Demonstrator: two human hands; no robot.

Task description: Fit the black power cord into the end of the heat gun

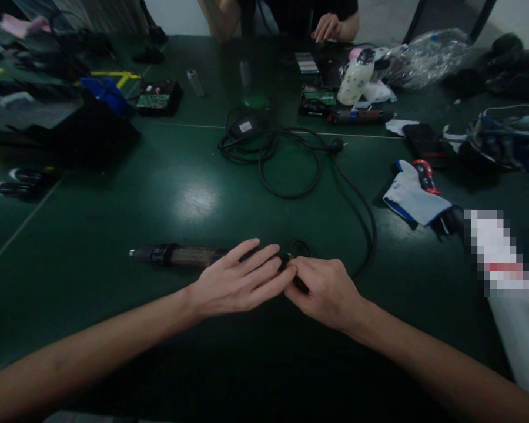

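A dark electric screwdriver (189, 256) lies on the green table, its bit end pointing left. My left hand (242, 279) lies over its rear half, fingers fairly straight but curved down around the body. At the tool's back end, my right hand (324, 291) is closed in a pinch on the end of a black cable (374, 235). The fingertips of both hands meet there, so the joint between cable and tool is mostly hidden. A small dark loop (302, 244) stands up just behind the right fingers.
The cable coils beyond my hands to a plug (336, 145) and a black adapter (247, 124). To the right lie a glove (417, 197) and red-black pliers handle (425, 176). Another screwdriver (361, 117), a bottle (356, 79) and circuit boards (156, 98) stand farther back. A person (286, 20) sits opposite.
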